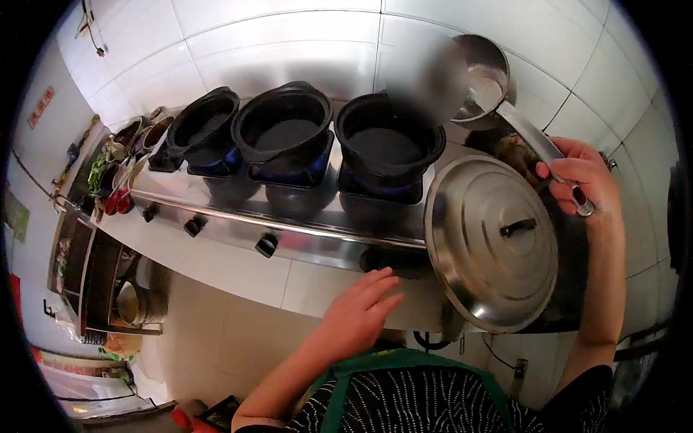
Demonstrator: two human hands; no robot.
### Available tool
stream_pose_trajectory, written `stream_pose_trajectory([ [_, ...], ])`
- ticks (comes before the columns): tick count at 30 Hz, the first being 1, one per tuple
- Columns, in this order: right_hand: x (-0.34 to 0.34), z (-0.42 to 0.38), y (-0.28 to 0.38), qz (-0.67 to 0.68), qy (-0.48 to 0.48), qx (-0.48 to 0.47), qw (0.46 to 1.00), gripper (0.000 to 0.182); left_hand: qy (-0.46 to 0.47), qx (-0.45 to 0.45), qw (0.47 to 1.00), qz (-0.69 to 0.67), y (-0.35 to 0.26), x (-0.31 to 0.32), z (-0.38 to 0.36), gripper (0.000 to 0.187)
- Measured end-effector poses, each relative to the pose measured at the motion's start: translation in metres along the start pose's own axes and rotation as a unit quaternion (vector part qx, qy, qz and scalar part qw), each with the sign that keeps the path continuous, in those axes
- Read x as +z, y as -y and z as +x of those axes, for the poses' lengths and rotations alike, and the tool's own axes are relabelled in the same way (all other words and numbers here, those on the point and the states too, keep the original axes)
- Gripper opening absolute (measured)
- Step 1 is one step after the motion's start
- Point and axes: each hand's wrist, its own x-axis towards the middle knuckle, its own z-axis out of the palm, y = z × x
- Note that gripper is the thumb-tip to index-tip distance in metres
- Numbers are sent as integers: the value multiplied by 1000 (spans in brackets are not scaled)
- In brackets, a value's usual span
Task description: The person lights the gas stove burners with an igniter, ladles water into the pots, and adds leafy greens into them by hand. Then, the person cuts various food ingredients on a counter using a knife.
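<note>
My right hand (583, 177) is wrapped round the tubular steel handle of a metal saucepan (509, 72). The saucepan is raised at the upper right, with pale contents or shine visible inside; a blurred patch hides its left side. Just left of it and lower, a black clay pot (390, 159) sits on a burner, its upper right rim covered by the blur. My left hand (364, 314), holding nothing, has its fingers stretched out near the stove's front edge. Between my hands leans a large round steel lid (473, 238) with a black handle (518, 228).
Two more black pots, a middle one (283, 126) and a left one (203, 126), stand on the steel stove (231, 213) over blue flames. Black knobs (266, 245) line its front. Bowls and greens (97, 172) crowd the far left, above a shelf unit (94, 278).
</note>
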Motion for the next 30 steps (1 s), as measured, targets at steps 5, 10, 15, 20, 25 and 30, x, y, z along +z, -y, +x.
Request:
stream_pose_trajectory([
  [5,8,5,2,-41,-3,-8,999,39,-4,-4,1000,-6,1,-8,-2,31],
  [10,10,6,3,-70,-1,-17,997,37,-4,-11,1000,-7,4,-14,-6,31],
  [15,14,12,10,95,48,-8,994,30,-17,0,1000,-6,17,-13,-13,33],
  [20,44,25,20,117,96,-6,988,27,-32,12,999,-12,24,-27,-19,36],
  [25,89,46,28,87,130,-10,988,29,-34,-9,999,-9,40,-42,-31,36],
  [30,146,60,39,-54,100,-24,993,32,-52,-30,998,-10,52,-61,-44,36],
])
